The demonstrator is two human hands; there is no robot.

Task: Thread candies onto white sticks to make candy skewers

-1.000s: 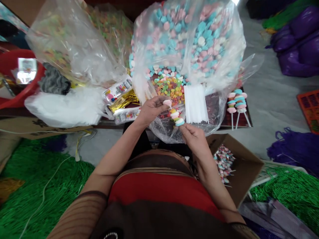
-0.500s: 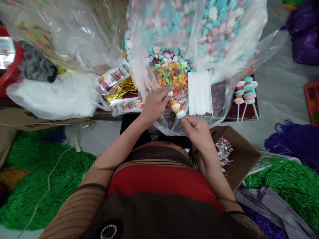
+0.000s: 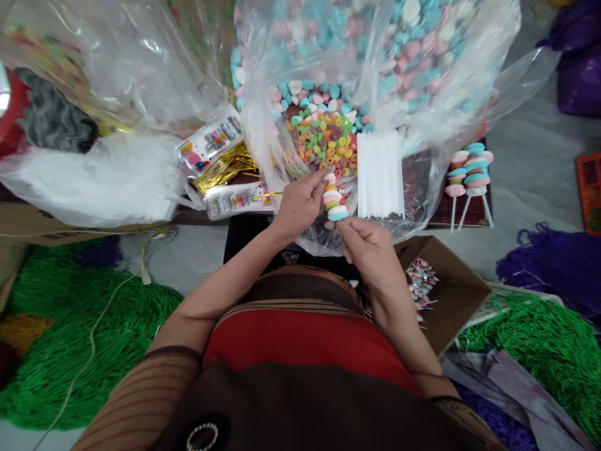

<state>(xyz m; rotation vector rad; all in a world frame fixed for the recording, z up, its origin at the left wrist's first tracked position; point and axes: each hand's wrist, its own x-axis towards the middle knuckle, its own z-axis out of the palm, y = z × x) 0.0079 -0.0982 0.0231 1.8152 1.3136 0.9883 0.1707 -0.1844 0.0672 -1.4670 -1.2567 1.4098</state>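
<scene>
My right hand (image 3: 369, 244) is closed around the lower end of a candy skewer (image 3: 333, 196), whose stick is mostly hidden by the fingers. Orange and yellow-green gummy rings alternate with pink-and-white and blue-and-white marshmallows along it. At its upper end, my left hand (image 3: 303, 197) pinches a pale pink marshmallow (image 3: 330, 179) against the stack. Just beyond both hands lies a heap of colourful gummy rings (image 3: 323, 138). White sticks (image 3: 380, 175) are laid side by side to the right of the rings.
A big clear bag of pastel marshmallows (image 3: 417, 56) stands behind. Finished-looking candy skewers (image 3: 476, 169) rest at the table's right corner. Gold twist ties (image 3: 228, 169) and printed packets (image 3: 211, 141) lie left. An open cardboard box (image 3: 462, 294) holding wrapped pieces sits low right.
My left hand has moved slightly right, bringing the pink marshmallow from beside the skewer's upper end onto it. The skewer now stands more upright in my right hand.
</scene>
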